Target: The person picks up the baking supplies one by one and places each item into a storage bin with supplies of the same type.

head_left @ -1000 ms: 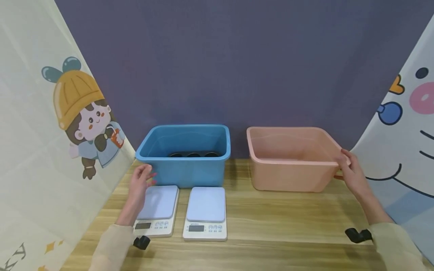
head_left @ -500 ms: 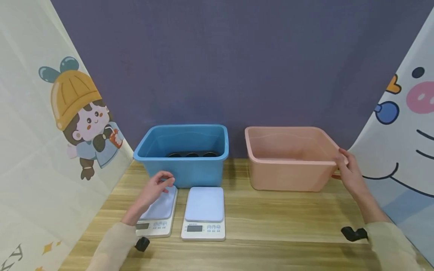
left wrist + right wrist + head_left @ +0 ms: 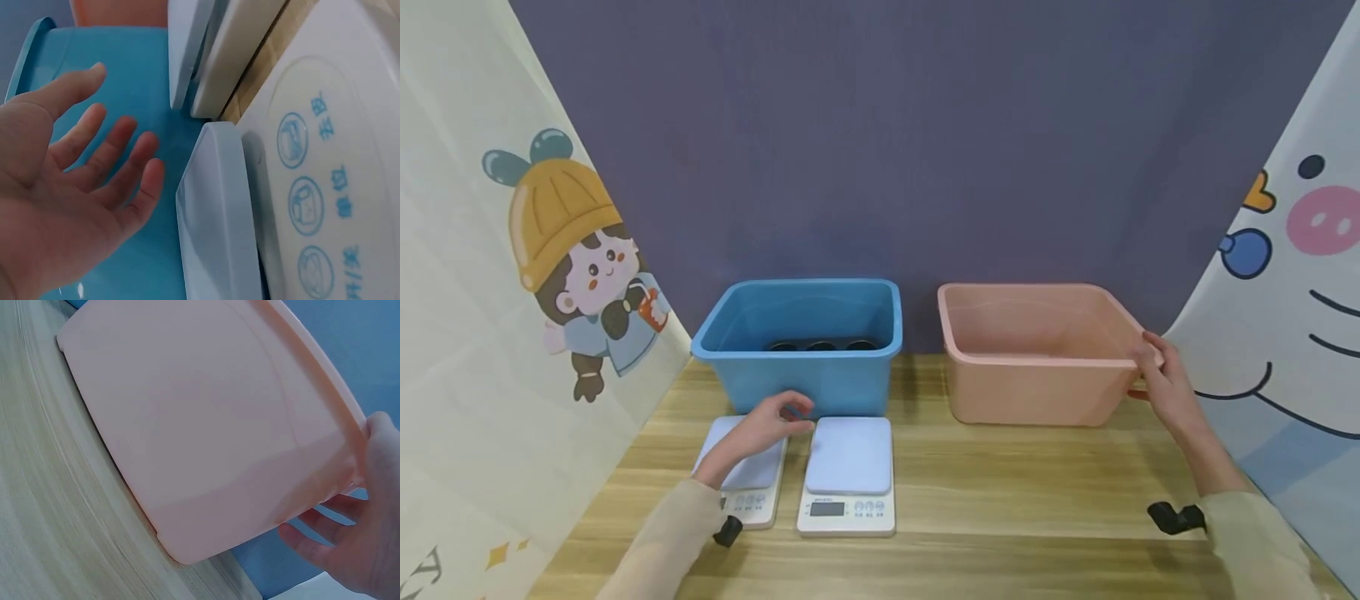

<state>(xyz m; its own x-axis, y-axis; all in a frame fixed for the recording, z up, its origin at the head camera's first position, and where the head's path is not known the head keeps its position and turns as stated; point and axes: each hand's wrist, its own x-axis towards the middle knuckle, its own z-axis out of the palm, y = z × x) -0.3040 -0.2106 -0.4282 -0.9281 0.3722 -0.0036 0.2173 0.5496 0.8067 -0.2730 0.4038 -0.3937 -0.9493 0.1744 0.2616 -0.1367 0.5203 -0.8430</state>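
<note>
Left hand: fingers apart, near left scale, before blue tub. Right hand: pinching pink tub by rim, right of blue tub.

Straight ahead of me, at 12 o'clock, a plain dusky purple-blue backdrop rises behind the tabletop, whose yellow-brown wood grain runs side to side and spreads towards me at 6 o'clock. At 9 o'clock I have a faintly creased, off-white left panel, printed with a cartoon child in a yellow hat; small orange stars and dark lettering sit at 8. The pale right panel carries a pink snout near 3 o'clock and a light-blue patch towards 4. Soft light falls over everything, leaving only blurred shadows.
</note>
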